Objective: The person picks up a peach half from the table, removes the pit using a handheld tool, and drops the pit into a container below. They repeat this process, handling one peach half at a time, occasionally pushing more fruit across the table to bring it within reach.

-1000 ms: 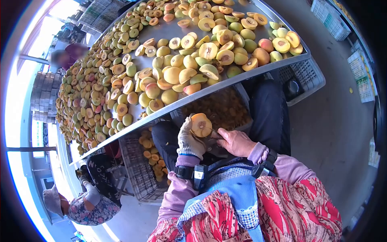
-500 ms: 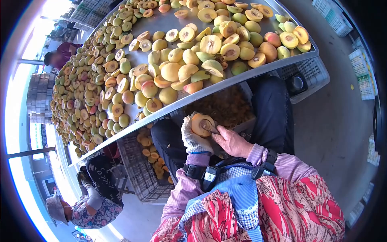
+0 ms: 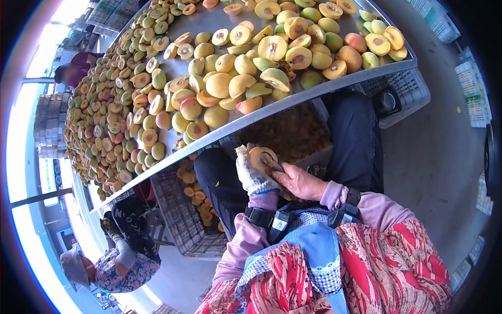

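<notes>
My left hand (image 3: 252,175), in a white knit glove, grips a halved yellow peach (image 3: 257,158) with its cut face turned up and to the right. My bare right hand (image 3: 303,183) pinches a small metal pitting tool (image 3: 274,166), its tip in the middle of the cut face, at the pit hollow. The tool's handle is hidden inside my fingers. Both hands are over my lap, just below the near edge of the metal table (image 3: 293,102). On the table lie many peach halves (image 3: 230,86), several with brown pits showing.
Under the table stand a bin of brown scraps (image 3: 293,133) and, at my left, a crate (image 3: 191,230) with peach halves. A white crate (image 3: 408,97) sits beyond my right knee. One person (image 3: 112,261) works at lower left, another (image 3: 78,70) at far left.
The peach half has tilted in my left hand, and the tool has moved slightly around its middle. The view has shifted a little.
</notes>
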